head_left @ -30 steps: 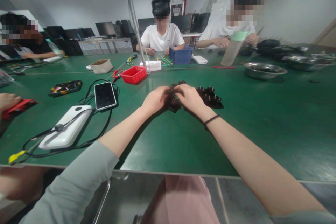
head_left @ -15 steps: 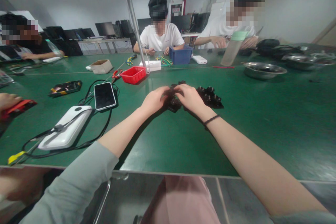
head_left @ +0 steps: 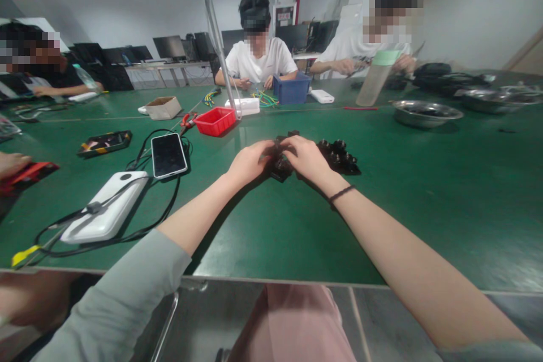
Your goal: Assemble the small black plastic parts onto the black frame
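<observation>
Both my hands meet over a small black part (head_left: 280, 167) near the middle of the green table (head_left: 424, 198). My left hand (head_left: 250, 161) curls its fingers round the part's left side. My right hand (head_left: 307, 159) grips it from the right, fingers closed over the top. A black wristband sits on my right wrist. Just right of my right hand lies a cluster of similar black parts (head_left: 341, 157) on the table. The part is mostly hidden by my fingers.
A phone (head_left: 168, 154) and a white power bank (head_left: 106, 212) with black cables lie at the left. A red tray (head_left: 216, 120), a blue bin (head_left: 292, 89), a cardboard box (head_left: 163, 107) and a metal bowl (head_left: 426, 113) stand farther back. Other people work around the table.
My hands stay on the black part with only slight finger shifts. The person at the far right has moved their hands a little.
</observation>
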### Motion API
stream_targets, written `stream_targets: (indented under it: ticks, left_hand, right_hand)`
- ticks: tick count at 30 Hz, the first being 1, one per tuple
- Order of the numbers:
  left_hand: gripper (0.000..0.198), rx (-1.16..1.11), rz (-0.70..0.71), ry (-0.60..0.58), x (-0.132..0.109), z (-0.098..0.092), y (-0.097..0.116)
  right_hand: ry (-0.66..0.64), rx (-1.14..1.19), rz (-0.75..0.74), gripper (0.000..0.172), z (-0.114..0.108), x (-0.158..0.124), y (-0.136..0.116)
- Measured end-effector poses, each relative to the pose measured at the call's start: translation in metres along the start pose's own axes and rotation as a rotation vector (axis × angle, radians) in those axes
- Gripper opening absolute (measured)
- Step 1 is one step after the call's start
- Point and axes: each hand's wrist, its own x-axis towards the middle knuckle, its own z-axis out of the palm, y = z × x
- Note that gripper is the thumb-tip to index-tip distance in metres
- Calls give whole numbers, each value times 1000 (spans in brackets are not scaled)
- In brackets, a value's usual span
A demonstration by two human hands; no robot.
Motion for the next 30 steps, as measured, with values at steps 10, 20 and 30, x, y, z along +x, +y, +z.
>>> stream_targets:
  ticks: [10, 20, 30]
  left_hand:
    - [39, -6, 8, 5, 0, 0, -1]
    - [38, -12, 12, -1, 0, -1, 1]
    - [39, -21, 9, -2, 0, -1, 1]
  right_hand:
    - [-7, 1, 8, 25, -1, 0, -2]
    - [8, 21, 17, 25, 0, -1, -2]
    - [3, 9, 17, 26, 0, 0, -2]
